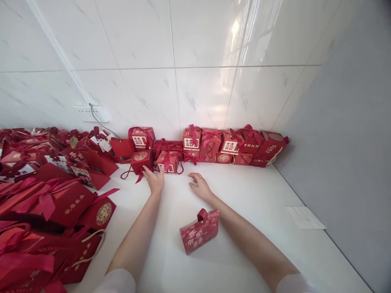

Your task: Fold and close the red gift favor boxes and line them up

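My left hand reaches forward, fingers stretched out and touching a red gift box with a ribbon near the wall; another red box with a gold round emblem stands just left of it. My right hand rests on the white table top, fingers spread and loose, holding nothing. Between my forearms a small red patterned gift bag stands upright on the table.
A row of red ribboned boxes lines the tiled wall. A big heap of red gift bags and flat boxes fills the left side. A white paper slip lies at the right. A wall socket with cable is at the back left.
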{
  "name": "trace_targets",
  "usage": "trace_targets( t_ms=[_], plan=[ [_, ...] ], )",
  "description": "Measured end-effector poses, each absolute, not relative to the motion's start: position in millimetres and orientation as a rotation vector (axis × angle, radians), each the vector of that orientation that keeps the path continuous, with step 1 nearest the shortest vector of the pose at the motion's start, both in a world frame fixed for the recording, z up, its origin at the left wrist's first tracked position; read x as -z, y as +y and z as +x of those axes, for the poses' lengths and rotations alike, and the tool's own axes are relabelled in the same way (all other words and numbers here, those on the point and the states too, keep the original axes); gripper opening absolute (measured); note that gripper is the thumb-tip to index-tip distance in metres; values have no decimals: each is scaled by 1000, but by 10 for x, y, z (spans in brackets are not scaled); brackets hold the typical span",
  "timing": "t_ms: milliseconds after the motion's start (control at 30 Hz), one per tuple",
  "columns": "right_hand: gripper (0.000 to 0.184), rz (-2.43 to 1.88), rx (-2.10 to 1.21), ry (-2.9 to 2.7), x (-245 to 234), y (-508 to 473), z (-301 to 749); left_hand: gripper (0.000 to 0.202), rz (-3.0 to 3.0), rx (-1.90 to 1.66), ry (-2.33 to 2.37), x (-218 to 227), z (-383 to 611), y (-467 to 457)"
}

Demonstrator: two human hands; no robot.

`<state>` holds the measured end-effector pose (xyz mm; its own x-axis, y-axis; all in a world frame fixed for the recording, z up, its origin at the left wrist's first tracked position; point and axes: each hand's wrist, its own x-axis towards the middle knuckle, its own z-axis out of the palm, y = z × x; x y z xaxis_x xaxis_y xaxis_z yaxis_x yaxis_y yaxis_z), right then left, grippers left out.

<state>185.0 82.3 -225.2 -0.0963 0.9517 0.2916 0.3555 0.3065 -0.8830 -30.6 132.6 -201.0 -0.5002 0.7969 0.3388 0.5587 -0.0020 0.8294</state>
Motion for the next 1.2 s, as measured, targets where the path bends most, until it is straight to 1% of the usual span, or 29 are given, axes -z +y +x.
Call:
trace_targets(
  t_ms=[67, 133, 267, 300, 400, 500, 567, 667, 700, 733, 767, 833, 867, 900, 933, 967, 1000, 1033, 1100, 1133, 1200],
  plan=[
    [29, -1186, -776, -1673, 2299, 787, 1890, 110, 1452, -1474, 2070, 2007, -276, 1392],
    [28, -1177, -751, -1696, 2314, 771, 1900, 113, 1455, -1510, 2134, 1977, -286, 1432],
    [28, -1178, -707, -1726, 2314, 736, 1902, 97, 1348, -1690, 2319, 1867, -505, 1483],
    [29, -1181, -701, -1730, 2310, 717, 1909, 97, 1317, -1707, 2346, 1842, -584, 1509],
    [32, -1191, -703, -1744, 2282, 636, 1931, 106, 1264, -1656, 2372, 1801, -780, 1619],
    [33, -1213, -734, -1751, 2208, 568, 1930, 99, 1247, -1577, 2372, 1811, -830, 1687],
    [31, -1241, -779, -1747, 2105, 546, 1941, 95, 1256, -1537, 2355, 1829, -799, 1658],
    [24, -1273, -911, -1771, 1776, 500, 2066, 98, 1268, -1457, 2309, 1826, -732, 1529],
    [25, -1268, -970, -1801, 1605, 460, 2146, 101, 1258, -1422, 2296, 1801, -717, 1482],
    [31, -1257, -1031, -1840, 1406, 399, 2240, 105, 1243, -1384, 2288, 1757, -709, 1437],
    [35, -1230, -1084, -1885, 1185, 317, 2341, 108, 1233, -1343, 2278, 1689, -706, 1394],
    [29, -1133, -1134, -1980, 735, 93, 2528, 109, 1262, -1249, 2241, 1476, -707, 1304],
    [31, -1058, -1122, -2053, 537, -39, 2595, 106, 1315, -1191, 2199, 1334, -699, 1245],
    [33, -1006, -1095, -2108, 377, -170, 2638, 98, 1386, -1127, 2139, 1174, -679, 1167],
    [42, -965, -1059, -2176, 262, -291, 2653, 88, 1457, -1068, 2068, 1004, -642, 1066],
    [55, -961, -1015, -2239, 197, -391, 2643, 78, 1540, -990, 1988, 832, -585, 942],
    [53, -963, -962, -2312, 176, -461, 2612, 71, 1721, -787, 1855, 667, -510, 797],
    [42, -966, -922, -2396, 190, -499, 2570, 65, 1887, -661, 1707, 517, -420, 641],
    [17, -1035, -811, -2483, 271, -488, 2478, 60, 2038, -486, 1449, 284, -224, 336],
    [13, -1109, -733, -2460, 316, -452, 2439, 57, 2054, -399, 1311, 207, -132, 211],
    [16, -1282, -563, -2305, 380, -360, 2383, 60, 2044, -307, 1104, 133, 16, 51]
  ],
)
